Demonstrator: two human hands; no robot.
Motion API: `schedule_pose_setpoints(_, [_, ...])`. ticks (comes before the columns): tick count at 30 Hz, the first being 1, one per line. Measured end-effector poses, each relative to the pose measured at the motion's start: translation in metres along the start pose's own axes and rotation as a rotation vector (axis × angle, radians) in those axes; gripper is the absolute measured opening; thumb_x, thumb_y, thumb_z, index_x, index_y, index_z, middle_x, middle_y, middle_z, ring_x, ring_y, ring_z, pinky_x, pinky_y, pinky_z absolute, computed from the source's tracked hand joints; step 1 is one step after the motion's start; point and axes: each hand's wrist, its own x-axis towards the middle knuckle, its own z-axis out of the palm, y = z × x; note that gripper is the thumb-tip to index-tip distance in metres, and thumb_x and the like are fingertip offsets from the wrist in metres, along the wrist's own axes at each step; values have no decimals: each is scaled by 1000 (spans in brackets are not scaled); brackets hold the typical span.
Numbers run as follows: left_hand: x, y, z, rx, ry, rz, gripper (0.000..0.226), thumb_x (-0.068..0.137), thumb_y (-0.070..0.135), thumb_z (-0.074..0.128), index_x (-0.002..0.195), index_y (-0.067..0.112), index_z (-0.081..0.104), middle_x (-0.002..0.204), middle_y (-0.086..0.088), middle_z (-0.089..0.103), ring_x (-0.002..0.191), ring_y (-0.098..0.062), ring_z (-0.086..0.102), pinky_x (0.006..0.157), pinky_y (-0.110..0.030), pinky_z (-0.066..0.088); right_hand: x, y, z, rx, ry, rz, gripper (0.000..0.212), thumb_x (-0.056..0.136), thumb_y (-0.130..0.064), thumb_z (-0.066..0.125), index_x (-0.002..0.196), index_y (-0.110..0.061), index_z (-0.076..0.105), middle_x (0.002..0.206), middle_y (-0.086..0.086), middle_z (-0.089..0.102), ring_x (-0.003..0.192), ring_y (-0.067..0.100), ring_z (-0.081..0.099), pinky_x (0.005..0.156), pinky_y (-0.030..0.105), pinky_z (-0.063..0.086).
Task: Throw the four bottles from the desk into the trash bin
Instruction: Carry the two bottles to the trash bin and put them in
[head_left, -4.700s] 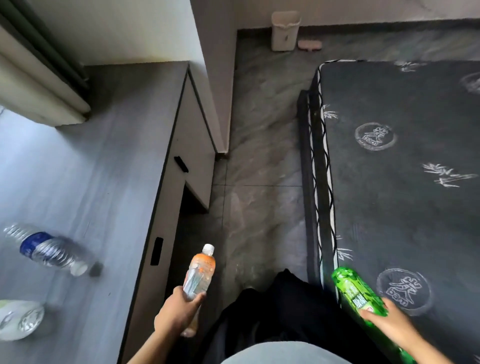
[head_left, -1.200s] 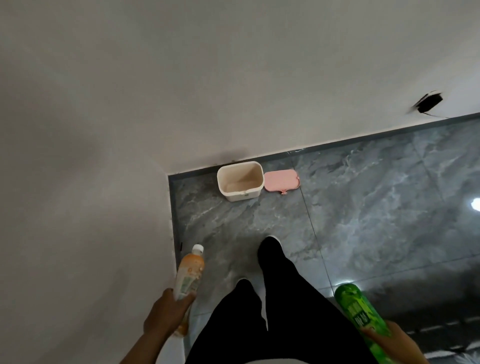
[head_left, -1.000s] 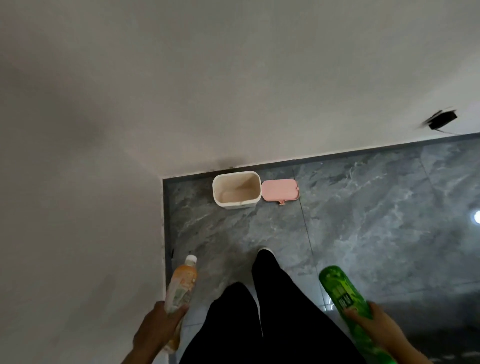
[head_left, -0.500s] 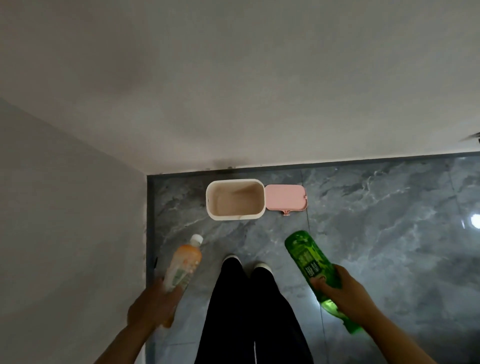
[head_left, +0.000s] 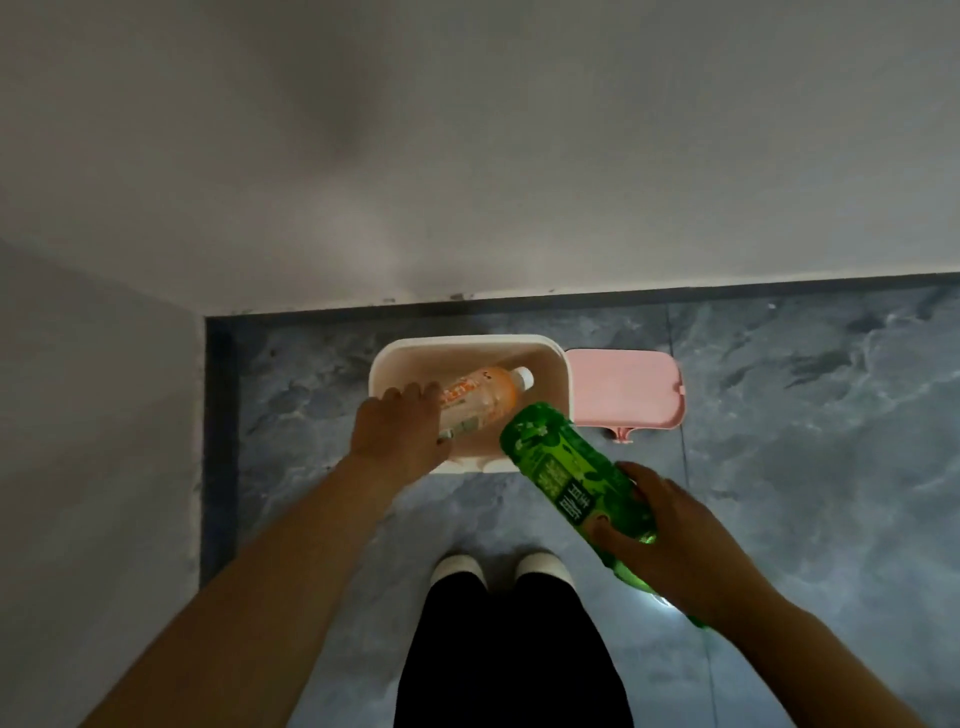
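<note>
Legs: black trousers (head_left: 511, 654) and two pale shoe tips (head_left: 498, 565) at the bottom, standing on the grey stone floor (head_left: 810, 467).
Right hand (head_left: 680, 540): fingers wrapped tight around the low end of the green bottle (head_left: 566, 467).
Green bottle: it leans up and to the left, and its top end is over the near right corner of the bin (head_left: 470, 347). Its label has white writing, too blurry to read.
Left hand (head_left: 400, 431): reaching over the near edge of the bin, fingers bent close together on the bottom end of the orange bottle (head_left: 483, 397).
Orange bottle: inside the bin, lying tilted, white cap pointing to the far right. Its label has red marks I cannot read.
Bin: white, open, on the floor by the wall (head_left: 467, 156).
Lid (head_left: 623, 387): pink, flat on the floor, touching the right side of the bin.
</note>
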Motion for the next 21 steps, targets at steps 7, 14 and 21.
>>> schedule_pose_setpoints(7, [79,15,65,149,-34,137,61,90,48,42,140,15,28,140,-13,41,124,-35,42,101,-47,40,75,1,12,-349,59,-179,77,72,-71,47,137,-39,20,131,-10,49,108,10,57,82,29,52])
schedule_pose_setpoints(14, [112,12,88,194,-107,148,53,95,29,34,144,17,19,148,-9,33,134,-30,32,112,-43,25,114,-3,25,-446,87,-273,76,70,-75,42,132,-40,15,126,-10,50,104,11,57,81,33,51])
schedule_pose_setpoints(21, [104,2,75,-85,-91,99,50,90,26,46,138,19,34,146,-5,38,134,-24,32,113,-37,22,122,-17,29,-497,15,-319,78,71,-76,42,133,-36,18,136,-7,45,113,16,55,87,38,52])
